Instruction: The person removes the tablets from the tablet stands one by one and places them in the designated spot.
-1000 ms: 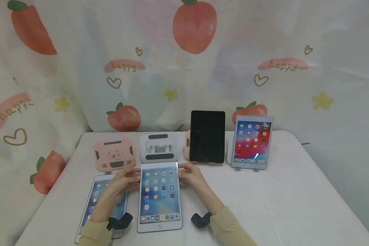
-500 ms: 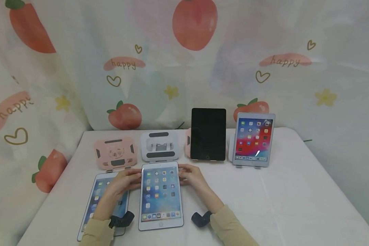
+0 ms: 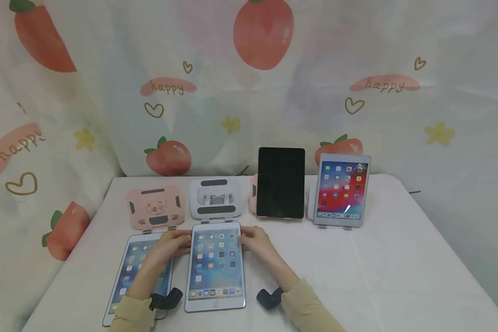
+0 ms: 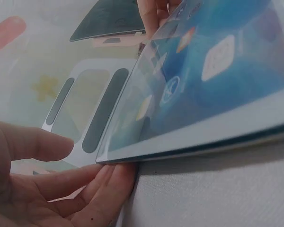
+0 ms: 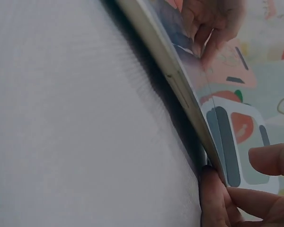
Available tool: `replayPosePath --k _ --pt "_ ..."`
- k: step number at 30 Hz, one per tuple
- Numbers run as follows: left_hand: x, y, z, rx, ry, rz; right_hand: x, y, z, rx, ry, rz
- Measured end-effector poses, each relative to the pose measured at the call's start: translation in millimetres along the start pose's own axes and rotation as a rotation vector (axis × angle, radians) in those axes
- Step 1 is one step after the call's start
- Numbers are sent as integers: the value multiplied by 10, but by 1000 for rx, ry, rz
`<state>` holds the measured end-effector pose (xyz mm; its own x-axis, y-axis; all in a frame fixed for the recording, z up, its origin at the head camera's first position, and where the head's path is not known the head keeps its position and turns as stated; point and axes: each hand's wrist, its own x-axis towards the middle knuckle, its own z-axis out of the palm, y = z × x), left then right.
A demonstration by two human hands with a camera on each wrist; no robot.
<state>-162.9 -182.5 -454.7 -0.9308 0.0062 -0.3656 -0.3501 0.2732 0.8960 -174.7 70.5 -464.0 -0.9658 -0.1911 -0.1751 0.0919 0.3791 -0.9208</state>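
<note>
A white-framed tablet [image 3: 216, 267], its screen lit with blue wallpaper and icons, lies face up between both hands. My left hand [image 3: 168, 249] touches its far left corner. In the left wrist view, the fingers [image 4: 109, 187] reach under that corner while the thumb stands off the tablet. At the far right corner is my right hand [image 3: 259, 244]; the right wrist view shows its fingers [image 5: 214, 196] under the edge and its thumb [image 5: 274, 160] apart from it. A dark gap shows beneath the tablet's side edge [image 5: 180, 94]. Just behind stands a white tablet stand [image 3: 216, 199].
Another lit tablet [image 3: 126, 276] lies partly under my left forearm, before a pink stand [image 3: 145, 207]. Behind to the right, a black tablet [image 3: 281, 183] and a lit red-and-blue tablet [image 3: 343, 191] lean upright on stands. A fruit-print curtain [image 3: 249, 101] hangs behind the white table [image 3: 398, 276].
The tablet's far edge has come down and slightly nearer, so the white stand's hinge now shows behind it. Both hands have sunk a little with it.
</note>
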Motion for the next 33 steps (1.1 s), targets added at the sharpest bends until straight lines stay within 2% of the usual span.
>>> replayPosePath --k 4,13,17,26,33 --pt "-15 6 22 42 17 0 -13 -30 16 -84 -15 -20" --pt "-28 31 56 124 30 5 -26 -32 23 -101 -19 -29" --pt "-21 28 54 131 37 -2 -31 -28 11 -114 -34 -49" --pt "-28 20 38 127 60 -12 -22 -11 -37 -101 -58 -35" --pt "-25 26 56 116 65 17 -18 -24 -121 -86 -93 -26"
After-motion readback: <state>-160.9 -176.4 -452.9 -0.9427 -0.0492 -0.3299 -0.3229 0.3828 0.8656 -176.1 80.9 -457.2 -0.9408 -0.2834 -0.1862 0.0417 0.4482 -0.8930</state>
